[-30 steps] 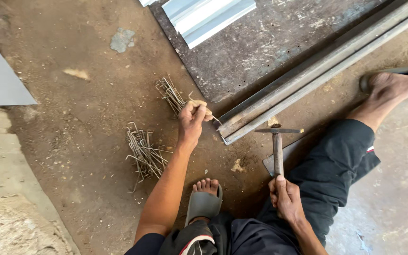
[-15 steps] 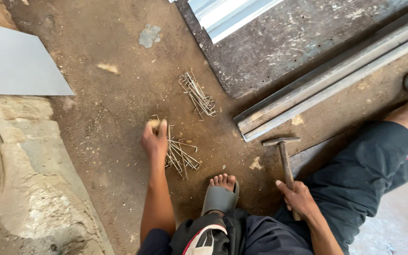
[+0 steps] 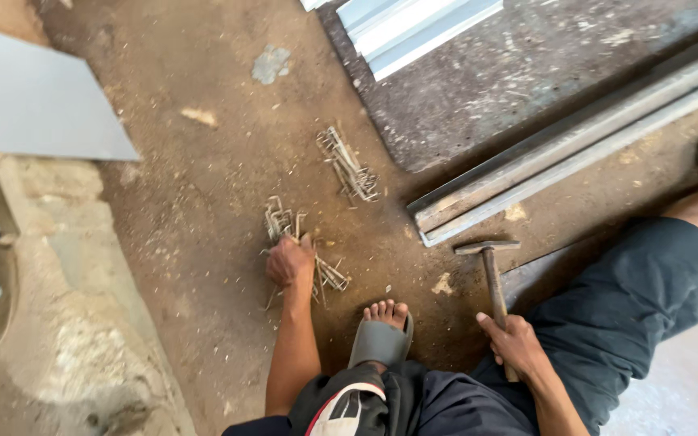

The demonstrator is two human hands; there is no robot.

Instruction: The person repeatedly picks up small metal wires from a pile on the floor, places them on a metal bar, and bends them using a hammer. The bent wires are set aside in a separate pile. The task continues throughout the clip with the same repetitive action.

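My left hand (image 3: 290,262) rests with fingers curled on a loose pile of thin bent metal wire pieces (image 3: 284,222) lying on the dirt floor; whether it grips any is hidden. A second bundle of the same wire pieces (image 3: 347,165) lies a little farther away. My right hand (image 3: 513,343) holds the wooden handle of a hammer (image 3: 490,262), whose metal head rests on the floor just in front of the end of two long grey metal bars (image 3: 575,153).
A dark steel plate (image 3: 527,73) lies under the bars, with pale corrugated sheet (image 3: 409,28) at the top. A grey flat sheet (image 3: 34,105) and a rough concrete block (image 3: 66,307) stand at the left. My foot in a grey slipper (image 3: 381,335) is between my hands.
My left hand left the end of the metal bars and came down left onto the nearer wire pile. The hammer has lowered and stays in my right hand.
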